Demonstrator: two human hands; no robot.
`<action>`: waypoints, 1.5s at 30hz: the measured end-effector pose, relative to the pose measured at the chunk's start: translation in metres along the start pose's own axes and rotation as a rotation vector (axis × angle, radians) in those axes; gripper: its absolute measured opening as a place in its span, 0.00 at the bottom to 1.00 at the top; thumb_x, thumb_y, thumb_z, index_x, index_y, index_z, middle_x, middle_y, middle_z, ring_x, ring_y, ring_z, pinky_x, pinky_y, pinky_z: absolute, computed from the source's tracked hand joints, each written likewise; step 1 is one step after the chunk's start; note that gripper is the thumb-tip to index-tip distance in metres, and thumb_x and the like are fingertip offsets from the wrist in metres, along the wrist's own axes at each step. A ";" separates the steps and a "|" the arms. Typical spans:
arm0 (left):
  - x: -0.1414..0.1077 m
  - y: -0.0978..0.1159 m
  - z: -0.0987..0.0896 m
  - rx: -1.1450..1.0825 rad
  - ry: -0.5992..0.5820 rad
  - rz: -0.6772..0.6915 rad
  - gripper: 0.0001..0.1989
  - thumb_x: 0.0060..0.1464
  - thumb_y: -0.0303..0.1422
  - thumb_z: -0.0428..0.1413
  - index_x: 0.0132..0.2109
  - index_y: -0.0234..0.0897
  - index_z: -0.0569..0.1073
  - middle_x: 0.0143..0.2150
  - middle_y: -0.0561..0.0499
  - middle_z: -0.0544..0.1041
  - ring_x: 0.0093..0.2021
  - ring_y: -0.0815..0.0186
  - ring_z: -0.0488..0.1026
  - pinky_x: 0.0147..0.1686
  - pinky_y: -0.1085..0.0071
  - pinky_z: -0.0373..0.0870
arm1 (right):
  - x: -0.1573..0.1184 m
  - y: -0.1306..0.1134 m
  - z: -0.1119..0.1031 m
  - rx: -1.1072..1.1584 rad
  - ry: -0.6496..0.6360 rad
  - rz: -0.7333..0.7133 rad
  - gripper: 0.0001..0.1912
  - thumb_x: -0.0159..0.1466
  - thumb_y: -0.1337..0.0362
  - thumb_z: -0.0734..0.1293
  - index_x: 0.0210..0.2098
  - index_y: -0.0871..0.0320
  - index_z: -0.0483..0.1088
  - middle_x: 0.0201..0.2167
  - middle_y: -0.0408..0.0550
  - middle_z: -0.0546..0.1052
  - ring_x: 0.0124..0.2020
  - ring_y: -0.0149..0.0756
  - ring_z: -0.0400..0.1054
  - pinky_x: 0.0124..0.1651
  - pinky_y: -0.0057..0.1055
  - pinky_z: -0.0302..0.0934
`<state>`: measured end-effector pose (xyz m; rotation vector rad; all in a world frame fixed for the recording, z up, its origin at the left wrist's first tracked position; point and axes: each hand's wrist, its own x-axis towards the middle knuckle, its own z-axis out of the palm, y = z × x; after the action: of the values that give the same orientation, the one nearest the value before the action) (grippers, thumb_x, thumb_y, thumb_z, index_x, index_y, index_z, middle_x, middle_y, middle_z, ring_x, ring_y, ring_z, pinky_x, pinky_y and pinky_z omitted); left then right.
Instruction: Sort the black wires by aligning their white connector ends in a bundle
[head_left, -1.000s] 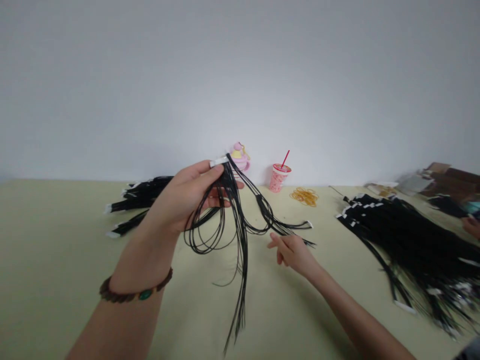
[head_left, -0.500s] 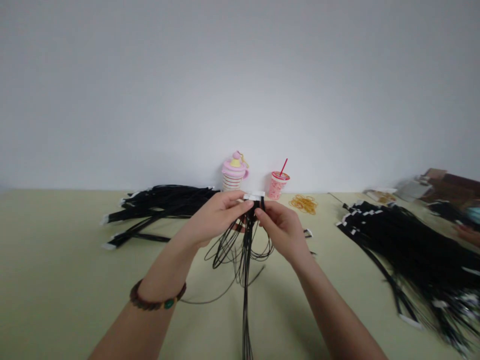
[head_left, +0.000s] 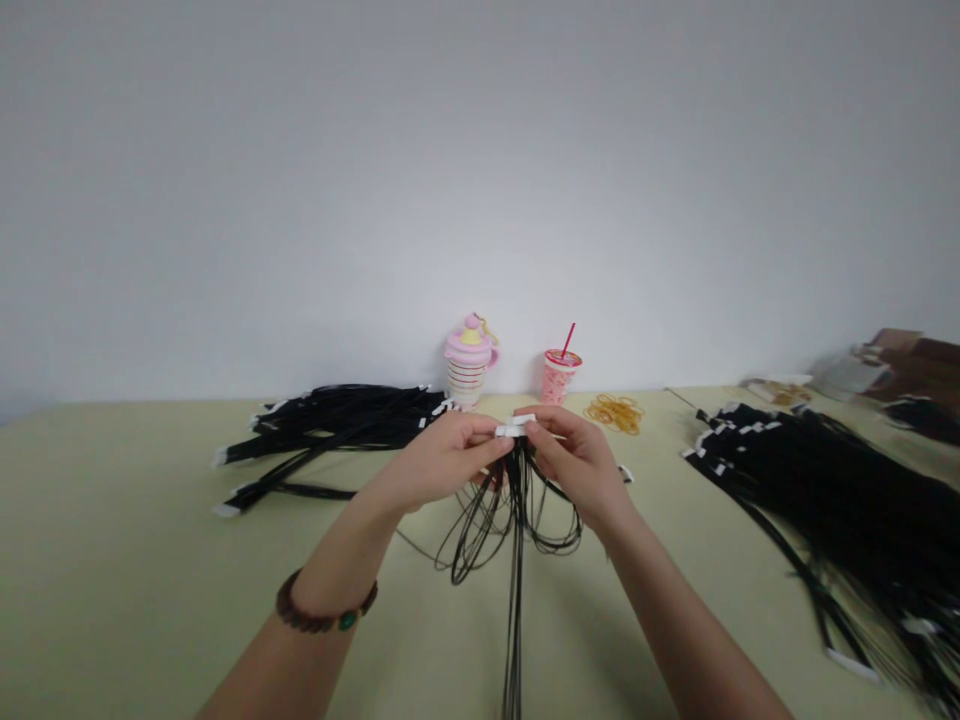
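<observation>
My left hand (head_left: 442,462) and my right hand (head_left: 579,462) meet at the middle, each pinching white connectors (head_left: 516,427). Black cables (head_left: 516,520) hang down from the connectors, some in loops to both sides, others straight toward the near edge of the view. Thumbs lie in front; some fingertips are hidden behind the connectors. A beaded bracelet circles my left wrist. On the left lies a pile of black cables with white ends (head_left: 337,425).
Behind my hands stand a pink lidded cup (head_left: 466,365) and a pink cup with a straw (head_left: 559,377). Yellow rubber bands (head_left: 615,412) lie beside them on the pale table (head_left: 135,560). A large black cable pile (head_left: 832,490) and brown boxes (head_left: 911,358) are at right.
My right fingers have moved up onto the connectors, which now sit at a slant to each other. The cable loops have spread to the right. The view has shifted slightly.
</observation>
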<state>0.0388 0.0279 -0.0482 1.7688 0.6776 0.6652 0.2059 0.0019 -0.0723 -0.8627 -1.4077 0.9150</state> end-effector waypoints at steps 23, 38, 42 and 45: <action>-0.001 -0.003 0.013 0.049 0.158 -0.016 0.08 0.51 0.32 0.52 0.36 0.38 0.59 0.28 0.54 0.70 0.27 0.64 0.73 0.26 0.69 0.70 | 0.000 0.006 0.002 0.039 0.014 -0.044 0.10 0.57 0.62 0.69 0.36 0.62 0.74 0.29 0.47 0.75 0.25 0.31 0.67 0.27 0.25 0.64; -0.004 0.000 0.002 -0.177 -0.068 -0.059 0.13 0.57 0.38 0.52 0.38 0.31 0.70 0.32 0.49 0.71 0.29 0.69 0.71 0.29 0.72 0.71 | 0.000 -0.002 -0.009 0.079 -0.121 0.023 0.10 0.59 0.61 0.68 0.38 0.61 0.74 0.19 0.40 0.65 0.18 0.24 0.52 0.19 0.20 0.45; -0.003 -0.004 0.000 -0.389 -0.085 -0.073 0.11 0.57 0.36 0.52 0.37 0.30 0.71 0.31 0.47 0.72 0.27 0.69 0.71 0.29 0.72 0.71 | 0.000 -0.005 -0.009 0.194 -0.147 0.109 0.11 0.58 0.60 0.69 0.35 0.62 0.73 0.18 0.40 0.61 0.18 0.24 0.47 0.18 0.21 0.39; -0.001 -0.007 0.002 -0.494 -0.098 -0.094 0.07 0.55 0.31 0.52 0.36 0.29 0.70 0.30 0.47 0.73 0.25 0.68 0.72 0.28 0.68 0.72 | 0.001 -0.004 -0.007 0.254 -0.162 0.126 0.12 0.56 0.59 0.70 0.35 0.63 0.73 0.20 0.42 0.63 0.19 0.25 0.49 0.20 0.22 0.40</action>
<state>0.0389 0.0281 -0.0553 1.2956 0.4750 0.6155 0.2132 0.0010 -0.0681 -0.7024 -1.3483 1.2537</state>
